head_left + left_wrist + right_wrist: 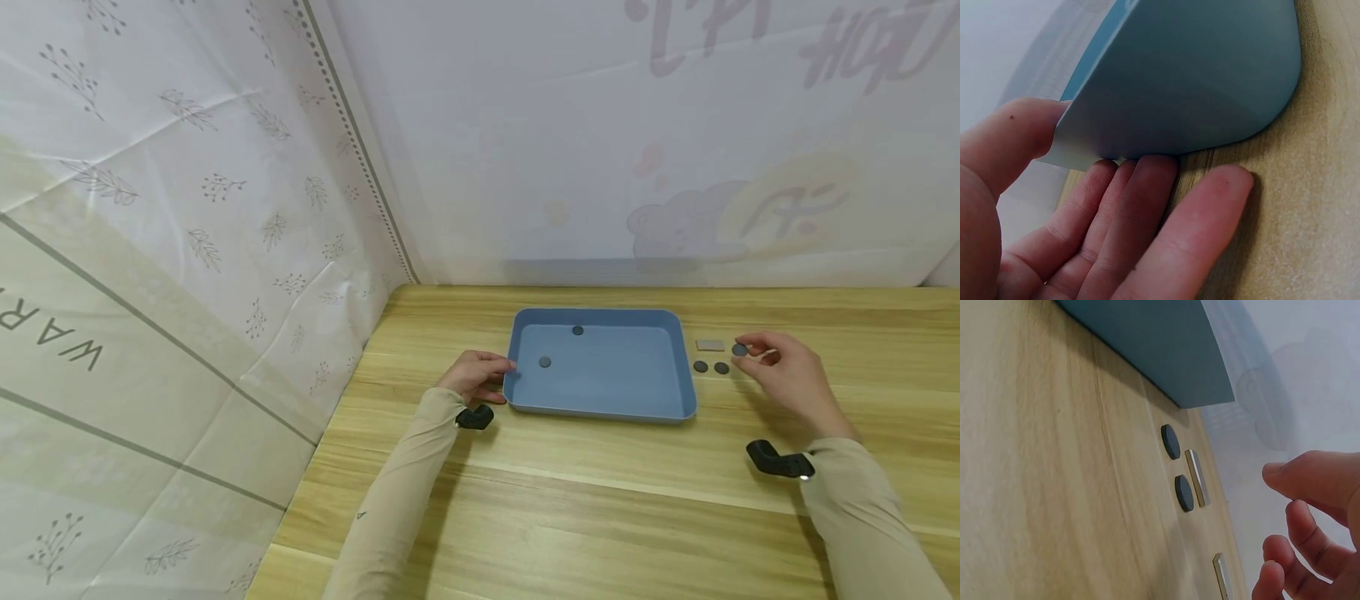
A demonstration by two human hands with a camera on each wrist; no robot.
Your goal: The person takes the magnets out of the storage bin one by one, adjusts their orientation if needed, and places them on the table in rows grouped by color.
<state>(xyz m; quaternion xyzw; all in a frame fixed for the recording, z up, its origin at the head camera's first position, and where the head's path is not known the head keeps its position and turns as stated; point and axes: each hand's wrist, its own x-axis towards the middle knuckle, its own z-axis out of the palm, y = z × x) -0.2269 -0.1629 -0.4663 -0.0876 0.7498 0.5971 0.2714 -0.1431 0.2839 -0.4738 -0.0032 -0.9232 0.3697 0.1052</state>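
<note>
A shallow blue tray (600, 415) stands on the wooden table. My left hand (474, 375) grips its left wall. In the left wrist view one digit is hooked over the rim, with other fingertips (1154, 172) at the lower edge of the wall (1197, 69). Right of the tray, my right hand (787, 375) pinches a dark grey disc (739, 350) between thumb and finger, raised over the table. Two similar discs lie nearby, the nearer-to-tray disc (701, 367) and its neighbour (722, 368). Behind them lies a flat silvery bar (710, 345).
Inside the tray are two more discs, one near the back wall (577, 331) and another disc (545, 362) toward the left. The right wrist view shows a second silvery bar (1222, 576) on the table. A printed white cloth (525, 167) hangs behind the table's back edge.
</note>
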